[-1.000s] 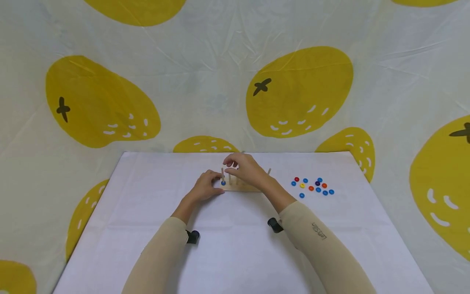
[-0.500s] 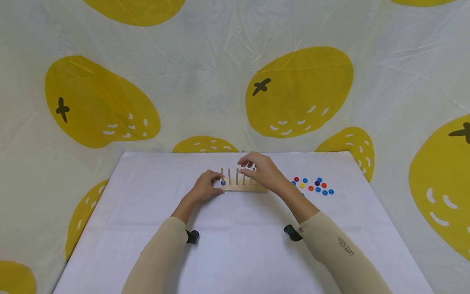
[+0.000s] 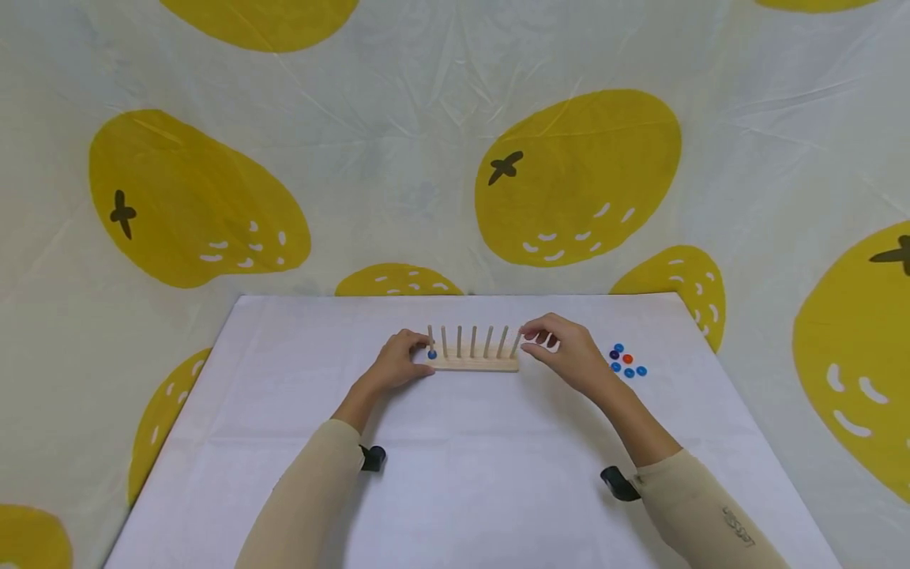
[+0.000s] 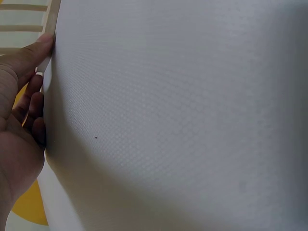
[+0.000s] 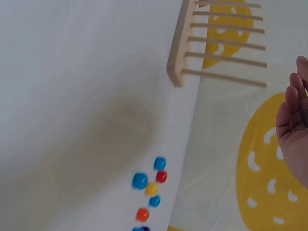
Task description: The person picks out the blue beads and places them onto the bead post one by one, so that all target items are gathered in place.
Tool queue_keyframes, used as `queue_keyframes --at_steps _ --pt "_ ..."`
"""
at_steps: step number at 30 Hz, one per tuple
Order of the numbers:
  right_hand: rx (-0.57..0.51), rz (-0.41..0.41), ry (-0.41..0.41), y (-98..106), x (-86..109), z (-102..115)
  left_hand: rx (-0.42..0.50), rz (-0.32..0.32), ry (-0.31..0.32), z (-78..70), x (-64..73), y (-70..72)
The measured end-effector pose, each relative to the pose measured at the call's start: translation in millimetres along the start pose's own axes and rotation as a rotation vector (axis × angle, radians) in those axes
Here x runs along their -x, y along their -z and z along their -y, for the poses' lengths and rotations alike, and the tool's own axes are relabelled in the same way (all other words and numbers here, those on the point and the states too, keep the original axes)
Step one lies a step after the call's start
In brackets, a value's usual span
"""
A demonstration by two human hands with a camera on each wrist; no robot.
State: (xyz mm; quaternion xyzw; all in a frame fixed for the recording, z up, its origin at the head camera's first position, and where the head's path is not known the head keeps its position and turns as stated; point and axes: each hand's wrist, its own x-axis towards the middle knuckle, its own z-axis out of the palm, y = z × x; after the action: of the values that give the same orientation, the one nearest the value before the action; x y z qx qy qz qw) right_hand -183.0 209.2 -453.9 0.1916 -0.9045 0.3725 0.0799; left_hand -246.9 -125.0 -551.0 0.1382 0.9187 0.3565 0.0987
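Observation:
In the head view a pale wooden peg rack (image 3: pixel 475 365) stands near the far side of the table, with a row of several upright pegs. One blue bead (image 3: pixel 432 355) sits low on the leftmost peg; the other pegs are bare. My left hand (image 3: pixel 393 362) grips the rack's left end, thumb in front and fingers behind; the left wrist view shows that thumb (image 4: pixel 41 45) against the base. Loosely bent and holding nothing, my right hand (image 3: pixel 569 356) hovers by the rack's right end. The right wrist view shows the rack (image 5: pixel 179 45) with this hand (image 5: pixel 293 125) apart from it.
Several loose beads lie on the white tabletop (image 3: pixel 455 490) to the right, including a dark blue bead (image 3: pixel 614 355) and an orange bead (image 3: pixel 628 359). My right hand and wrist hide some of them in the head view. Behind the table hangs a lemon-patterned cloth (image 3: pixel 398 158).
My right hand has moved right along the rack, from above its left pegs to beyond its right end, uncovering the pegs and covering some beads. The left hand has stayed put.

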Motion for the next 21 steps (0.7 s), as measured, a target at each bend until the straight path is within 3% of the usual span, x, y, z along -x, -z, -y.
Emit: queue_keyframes --at_steps 12,21 --pt "-0.008 -0.087 -0.095 14 47.6 -69 0.014 -0.011 -0.004 -1.3 2.6 -0.6" --pt "0.1 0.007 -0.219 19 66.2 -97 0.011 -0.007 0.003 -2.2 2.1 0.0"
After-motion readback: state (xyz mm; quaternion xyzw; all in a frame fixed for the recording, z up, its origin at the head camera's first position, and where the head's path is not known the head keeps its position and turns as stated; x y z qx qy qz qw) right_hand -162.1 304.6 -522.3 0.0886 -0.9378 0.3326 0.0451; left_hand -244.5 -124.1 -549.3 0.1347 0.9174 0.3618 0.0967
